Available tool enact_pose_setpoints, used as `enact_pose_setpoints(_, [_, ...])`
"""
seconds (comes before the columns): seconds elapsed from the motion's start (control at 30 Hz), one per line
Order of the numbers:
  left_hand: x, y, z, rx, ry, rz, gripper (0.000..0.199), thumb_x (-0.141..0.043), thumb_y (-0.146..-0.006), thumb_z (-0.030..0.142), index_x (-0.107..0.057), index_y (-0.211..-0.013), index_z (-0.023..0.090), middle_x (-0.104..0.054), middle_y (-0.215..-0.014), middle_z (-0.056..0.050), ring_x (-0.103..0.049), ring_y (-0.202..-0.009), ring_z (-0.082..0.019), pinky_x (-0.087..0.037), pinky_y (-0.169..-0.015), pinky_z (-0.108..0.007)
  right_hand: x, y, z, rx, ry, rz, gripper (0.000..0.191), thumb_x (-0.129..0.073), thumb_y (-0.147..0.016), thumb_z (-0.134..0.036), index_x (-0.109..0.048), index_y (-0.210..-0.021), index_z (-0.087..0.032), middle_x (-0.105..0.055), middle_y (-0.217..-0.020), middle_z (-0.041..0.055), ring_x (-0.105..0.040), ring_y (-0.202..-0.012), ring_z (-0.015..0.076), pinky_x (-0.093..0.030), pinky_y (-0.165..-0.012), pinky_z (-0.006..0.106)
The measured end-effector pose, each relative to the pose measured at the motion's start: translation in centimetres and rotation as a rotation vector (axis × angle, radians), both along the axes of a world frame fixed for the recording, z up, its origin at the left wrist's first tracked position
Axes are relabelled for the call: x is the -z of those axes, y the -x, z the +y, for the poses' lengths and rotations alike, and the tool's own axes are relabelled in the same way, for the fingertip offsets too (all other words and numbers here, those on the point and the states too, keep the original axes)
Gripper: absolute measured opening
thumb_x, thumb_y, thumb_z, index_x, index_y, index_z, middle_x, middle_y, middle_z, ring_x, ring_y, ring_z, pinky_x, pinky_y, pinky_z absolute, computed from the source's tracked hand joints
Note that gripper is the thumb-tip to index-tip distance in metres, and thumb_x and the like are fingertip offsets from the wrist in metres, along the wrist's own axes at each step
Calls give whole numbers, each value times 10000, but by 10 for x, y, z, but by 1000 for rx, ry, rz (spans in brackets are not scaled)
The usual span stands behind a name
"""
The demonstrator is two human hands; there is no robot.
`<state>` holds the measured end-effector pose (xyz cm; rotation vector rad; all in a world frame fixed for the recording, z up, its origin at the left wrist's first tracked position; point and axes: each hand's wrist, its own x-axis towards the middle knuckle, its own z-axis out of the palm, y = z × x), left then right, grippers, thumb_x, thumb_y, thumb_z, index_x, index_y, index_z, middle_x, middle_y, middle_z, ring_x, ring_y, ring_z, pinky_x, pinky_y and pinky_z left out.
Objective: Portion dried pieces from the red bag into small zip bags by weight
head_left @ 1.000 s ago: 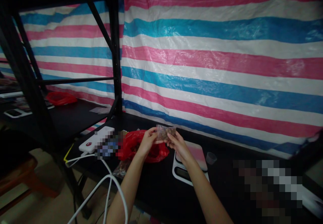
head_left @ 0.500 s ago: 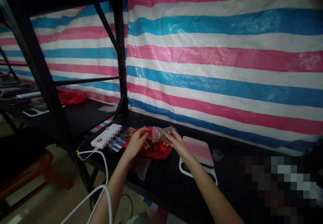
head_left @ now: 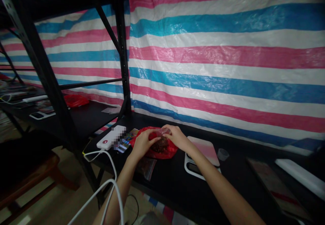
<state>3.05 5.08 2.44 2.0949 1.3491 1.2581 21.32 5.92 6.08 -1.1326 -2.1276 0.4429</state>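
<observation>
A small clear zip bag (head_left: 163, 131) is pinched at its upper edge between my left hand (head_left: 144, 143) and my right hand (head_left: 177, 137), thumbs facing each other. Both hands are closed on it. Just beneath lies an opened red plastic bag (head_left: 170, 153) with small brown pieces (head_left: 160, 146) heaped in it. The lower part of the zip bag blends with this heap, so its contents are hard to make out. Another clear zip bag (head_left: 147, 168) with dark contents rests at the table's front edge, below my left hand.
A white kitchen scale (head_left: 201, 150) stands right of the red bag, beside a small clear cup (head_left: 223, 154). To the left are a white power bank (head_left: 111, 137) and its white cable (head_left: 114, 167). Black rack posts (head_left: 123, 66) rise behind. Farther right lies a white bar (head_left: 299, 177).
My right hand has brought the zip bag down and leftward over the red bag. My left hand has closed on its edge too. The view has shifted slightly.
</observation>
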Motion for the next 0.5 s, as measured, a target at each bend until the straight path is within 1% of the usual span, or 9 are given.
enact_pose_setpoints(0.07, [1, -1, 4, -22, -2, -28, 285, -631, -715, 391, -666, -954, 240, -681, -951, -51, -608, -916, -246, -431, -838, -343, -5, 1, 0, -5, -35, -39, 265, -558, -755, -150, -609, -999, -240, -659, -919, 21, -596, -834, 163, -418, -772, 296])
enact_pose_setpoints(0.17, [0, 1, 7, -33, -2, -81, 248, -622, -727, 381, -680, -916, 231, -692, -901, -52, -624, -862, -239, -449, -800, -331, -7, 1, -2, 48, -47, -73, 328, -564, -773, -202, -569, -1093, -275, -670, -911, 8, -607, -792, 163, -423, -730, 285])
enact_pose_setpoints(0.23, [-1, 3, 7, -34, -11, -89, 243, -637, -713, 381, -683, -897, 228, -690, -913, -51, -618, -878, -240, -444, -810, -330, -6, -1, -3, 82, -45, -92, 278, -562, -784, -247, -587, -1057, -293, -679, -904, -7, -615, -787, 166, -424, -701, 274])
enact_pose_setpoints(0.3, [-1, 4, 7, -41, -19, -78, 224, -650, -702, 366, -684, -870, 222, -690, -905, -47, -614, -884, -237, -437, -822, -329, -6, -4, -3, 116, -47, -120, 199, -564, -788, -294, -624, -978, -304, -686, -897, -22, -621, -802, 172, -421, -687, 269])
enact_pose_setpoints(0.37, [0, 5, 6, -46, -11, -78, 185, -647, -708, 339, -680, -839, 213, -691, -874, -38, -619, -857, -223, -441, -807, -316, -5, -5, -4, 142, -47, -141, 174, -569, -785, -329, -642, -942, -312, -689, -898, -32, -623, -825, 177, -418, -688, 267])
enact_pose_setpoints(0.5, [2, 0, 6, 22, -4, -149, 183, -663, -697, 305, -659, -848, 201, -687, -851, -17, -624, -827, -186, -449, -781, -273, 0, -2, -5, 106, -39, -102, 167, -554, -798, -323, -649, -935, -313, -683, -944, -49, -617, -863, 156, -417, -722, 249])
